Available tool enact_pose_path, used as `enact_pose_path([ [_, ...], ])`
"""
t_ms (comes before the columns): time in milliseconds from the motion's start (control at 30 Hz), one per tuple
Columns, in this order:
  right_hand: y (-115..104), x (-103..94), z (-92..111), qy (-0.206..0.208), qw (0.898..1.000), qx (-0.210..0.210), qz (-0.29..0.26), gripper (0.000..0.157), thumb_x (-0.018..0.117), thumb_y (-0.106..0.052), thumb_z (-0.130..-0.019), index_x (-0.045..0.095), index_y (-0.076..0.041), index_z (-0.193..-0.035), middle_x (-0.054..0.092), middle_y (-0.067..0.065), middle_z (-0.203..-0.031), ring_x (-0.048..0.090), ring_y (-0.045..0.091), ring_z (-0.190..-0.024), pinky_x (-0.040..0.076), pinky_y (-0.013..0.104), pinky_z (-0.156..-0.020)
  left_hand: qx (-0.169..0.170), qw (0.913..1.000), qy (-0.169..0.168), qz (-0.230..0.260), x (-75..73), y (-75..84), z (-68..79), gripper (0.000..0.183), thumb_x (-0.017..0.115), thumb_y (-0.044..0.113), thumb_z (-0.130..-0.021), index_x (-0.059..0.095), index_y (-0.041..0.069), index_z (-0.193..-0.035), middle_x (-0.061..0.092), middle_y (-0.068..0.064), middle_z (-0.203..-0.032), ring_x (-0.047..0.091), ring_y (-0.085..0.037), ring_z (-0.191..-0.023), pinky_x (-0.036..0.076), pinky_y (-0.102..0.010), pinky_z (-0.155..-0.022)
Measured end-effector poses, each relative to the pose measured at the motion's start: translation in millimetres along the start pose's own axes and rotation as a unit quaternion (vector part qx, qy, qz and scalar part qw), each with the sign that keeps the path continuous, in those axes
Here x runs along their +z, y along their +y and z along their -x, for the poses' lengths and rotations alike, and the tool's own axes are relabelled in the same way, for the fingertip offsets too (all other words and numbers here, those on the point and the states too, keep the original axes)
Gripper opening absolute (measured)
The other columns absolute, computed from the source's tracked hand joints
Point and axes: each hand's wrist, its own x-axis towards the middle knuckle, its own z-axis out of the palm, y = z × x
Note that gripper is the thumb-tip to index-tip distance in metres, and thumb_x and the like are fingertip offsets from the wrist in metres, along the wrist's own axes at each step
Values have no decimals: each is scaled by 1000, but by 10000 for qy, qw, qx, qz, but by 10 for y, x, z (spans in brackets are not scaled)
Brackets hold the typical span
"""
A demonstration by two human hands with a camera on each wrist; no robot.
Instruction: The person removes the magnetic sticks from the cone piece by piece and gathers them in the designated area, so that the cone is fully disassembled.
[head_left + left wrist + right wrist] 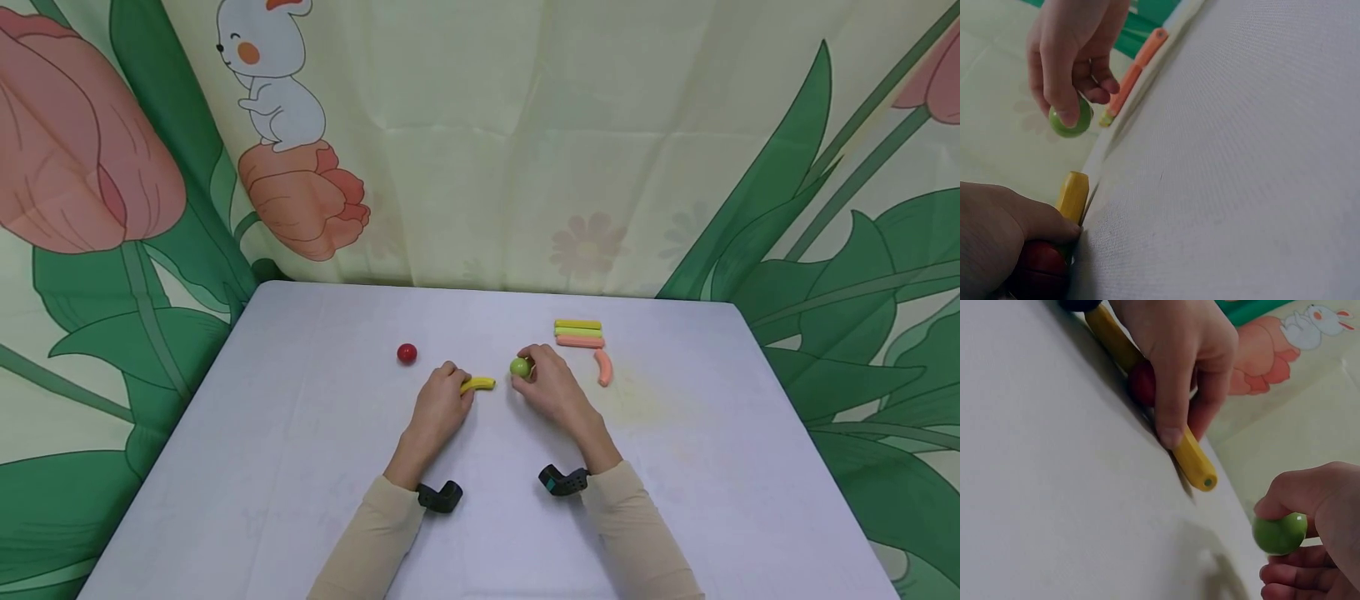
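My left hand (442,404) pinches a smooth, yellow, curved, banana-like piece of hard-looking material (481,383) low over the white cloth tabletop (510,533), though I can't tell whether it touches, and my right hand (555,387) grips a glossy, green, hard-looking ball (518,367) just beside its free end. I'd judge that the round one may roll, so I should set it down fully before loosening my fingers, and lower the curved one level.
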Motion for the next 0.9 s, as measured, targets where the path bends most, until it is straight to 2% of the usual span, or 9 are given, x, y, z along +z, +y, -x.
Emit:
enact_pose_path([
  [233,162,-202,-91,368,9993,-25,13,41,67,-25,-90,60,-4,-125,61,12,-110,57,23,-89,49,33,-76,13,10000,20,46,-3,-11,-14,28,75,19,-89,74,4,-113,66,-8,-106,61,-20,-94,57,-31,-91],
  [567,472,-460,-152,928,9954,220,-14,45,67,-25,-91,58,2,-127,60,17,-112,58,28,-93,48,36,-80,126,9999,97,38,13,-26,-8,26,76,18,-89,74,4,-111,66,-8,-105,63,-21,-93,58,-32,-89],
  [900,734,-632,-111,967,9935,580,-132,48,62,-25,-94,55,4,-131,58,19,-113,56,30,-98,47,37,-81,161,9998,132,56,26,-32,1,26,77,17,-88,74,4,-110,66,-9,-104,62,-21,-92,58,-32,-89],
])
